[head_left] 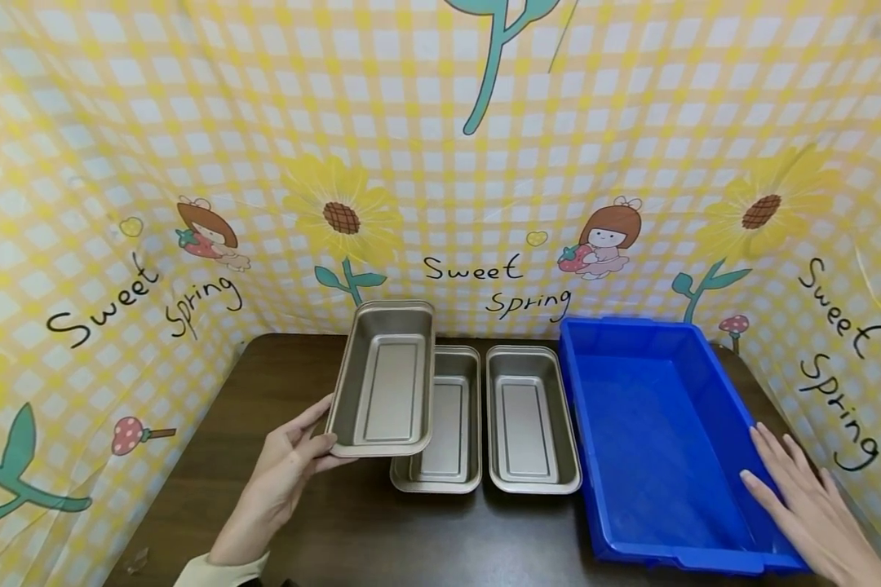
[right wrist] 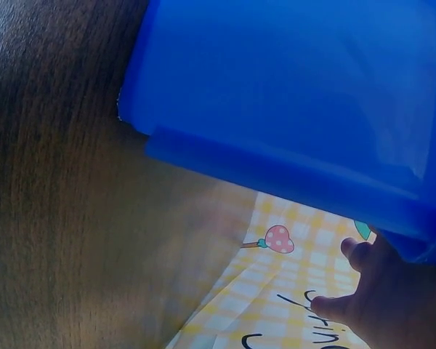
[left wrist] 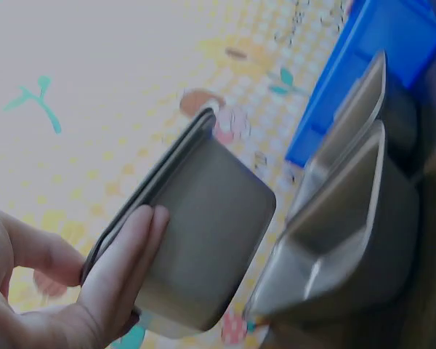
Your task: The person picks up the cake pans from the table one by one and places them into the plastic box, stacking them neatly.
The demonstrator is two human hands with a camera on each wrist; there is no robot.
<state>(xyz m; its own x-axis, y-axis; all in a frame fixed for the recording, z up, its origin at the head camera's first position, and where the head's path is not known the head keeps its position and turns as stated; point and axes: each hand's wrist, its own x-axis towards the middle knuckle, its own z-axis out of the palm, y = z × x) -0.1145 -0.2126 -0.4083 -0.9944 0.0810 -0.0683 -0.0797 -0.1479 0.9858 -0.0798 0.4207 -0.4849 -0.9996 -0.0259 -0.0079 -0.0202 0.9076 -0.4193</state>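
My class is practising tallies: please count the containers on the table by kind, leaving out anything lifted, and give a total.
Pans: 2
Tray: 1
Total: 3

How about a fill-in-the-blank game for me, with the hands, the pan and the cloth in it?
1. The person's ____ hand holds up a metal pan.
2. The big tray is coloured ____.
3. The writing on the checked cloth says "Sweet ____".
4. The tabletop is dark ____.

Missing words: left; blue; Spring; brown.
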